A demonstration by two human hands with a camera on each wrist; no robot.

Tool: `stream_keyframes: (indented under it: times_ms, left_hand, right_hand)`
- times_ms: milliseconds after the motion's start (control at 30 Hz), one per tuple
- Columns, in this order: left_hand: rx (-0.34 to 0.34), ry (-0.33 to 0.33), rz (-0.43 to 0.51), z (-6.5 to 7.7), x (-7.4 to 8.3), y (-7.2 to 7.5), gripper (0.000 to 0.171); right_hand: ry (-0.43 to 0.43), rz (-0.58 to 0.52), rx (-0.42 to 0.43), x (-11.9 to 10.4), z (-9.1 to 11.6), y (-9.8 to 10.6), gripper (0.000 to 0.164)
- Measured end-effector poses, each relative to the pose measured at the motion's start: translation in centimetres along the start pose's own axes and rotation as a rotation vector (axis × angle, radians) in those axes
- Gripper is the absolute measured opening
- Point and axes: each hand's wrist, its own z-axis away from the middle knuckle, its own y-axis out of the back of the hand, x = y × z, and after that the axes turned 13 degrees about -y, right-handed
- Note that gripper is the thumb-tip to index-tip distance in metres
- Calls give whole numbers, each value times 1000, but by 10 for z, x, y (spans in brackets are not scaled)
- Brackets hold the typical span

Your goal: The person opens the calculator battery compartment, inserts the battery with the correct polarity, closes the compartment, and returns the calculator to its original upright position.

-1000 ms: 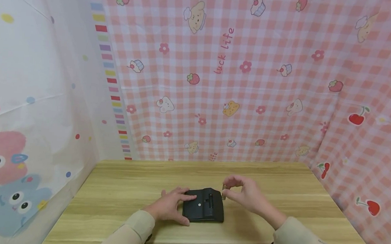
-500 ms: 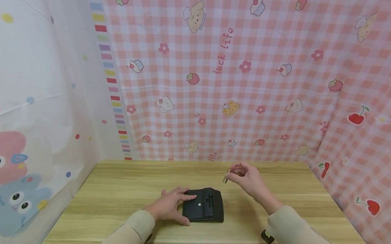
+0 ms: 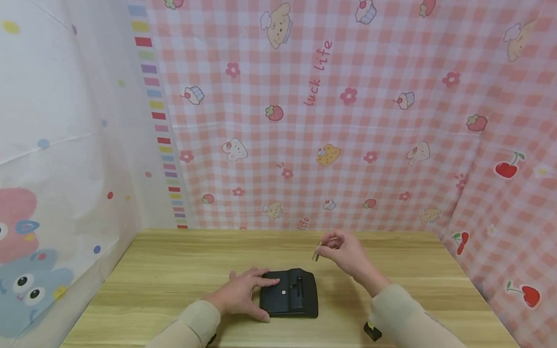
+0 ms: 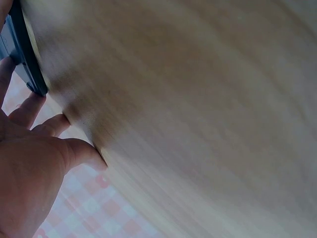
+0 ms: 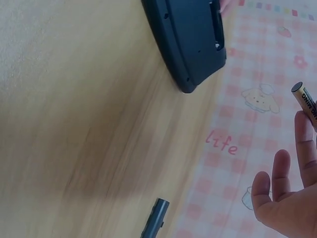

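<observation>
A black device like a calculator (image 3: pixel 274 302), underside up, lies mid-table with a narrow battery slot (image 3: pixel 299 286) uncovered on its right part. My left hand (image 3: pixel 241 293) rests on its left side, fingers spread, index finger across the top and thumb at the near edge. In the left wrist view, fingers touch the device's edge. My right hand (image 3: pixel 347 254) pinches a small cylindrical battery (image 3: pixel 316 253) above the table, beyond the device's far right corner. The right wrist view shows the battery (image 5: pixel 305 101) with a gold and black wrapper; the thumb is out of that view.
In the right wrist view a small slim dark piece (image 5: pixel 156 218) lies on the table, apart from the device. The wooden table (image 3: pixel 174 263) ends at a pink checked cloth (image 3: pixel 277 190) behind and a white printed cloth (image 3: pixel 86 148) on the left.
My right hand has moved away from the device's right edge toward the table's back with the battery, then slightly left. The left hand and the device stay put.
</observation>
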Motion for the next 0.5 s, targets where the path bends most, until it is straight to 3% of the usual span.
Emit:
stream_keyframes:
  times_ms: [500]
  left_hand:
    - [-3, 4, -4, 0, -1, 0, 86]
  right_hand:
    - [5, 65, -50, 9, -2, -29, 18]
